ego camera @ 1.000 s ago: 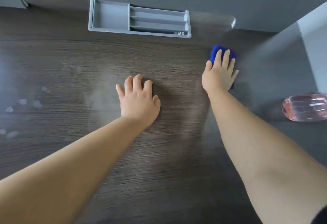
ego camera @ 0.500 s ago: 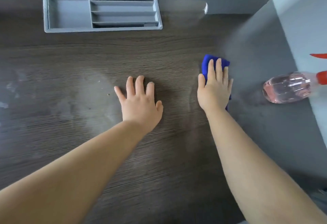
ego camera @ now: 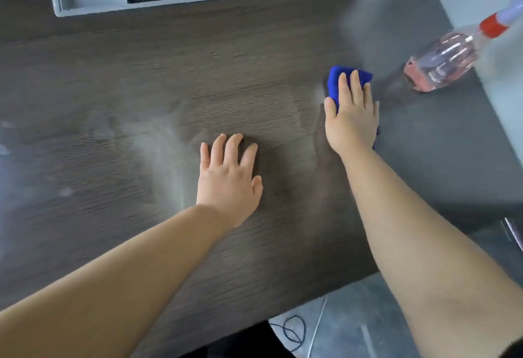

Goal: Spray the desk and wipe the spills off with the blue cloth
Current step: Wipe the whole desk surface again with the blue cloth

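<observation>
Wipe step was in hand, by my read: the bottle, w/ pinkish liquid and a red-and-white trigger, sat in the upper right of the frame, untouched and just right of the cloth. The right hand lay flat on the blue cloth, right of centre; its fingers were straight and close together, pressing the cloth onto the worktop, not pinching it. The cloth was bunched, w/ most of it under the palm. The left hand rested palm-down on bare worktop at centre, fingers a bit spread, holding nothing, prob. as a brace. A hazy pale patch lay just left of that hand, and small pale spots sat near the left edge, well apart from the cloth; these looked like spills not yet wiped. Next move would prob. call for sweeping the cloth leftward across the grain w/ steady pressure, lifting the left hand out of the path, and covering the haze, then the spots. A grey tray sat at upper left. No brand, label or writing could be read anywhere; the bottle was too blurred to tell if it had a label.
</observation>
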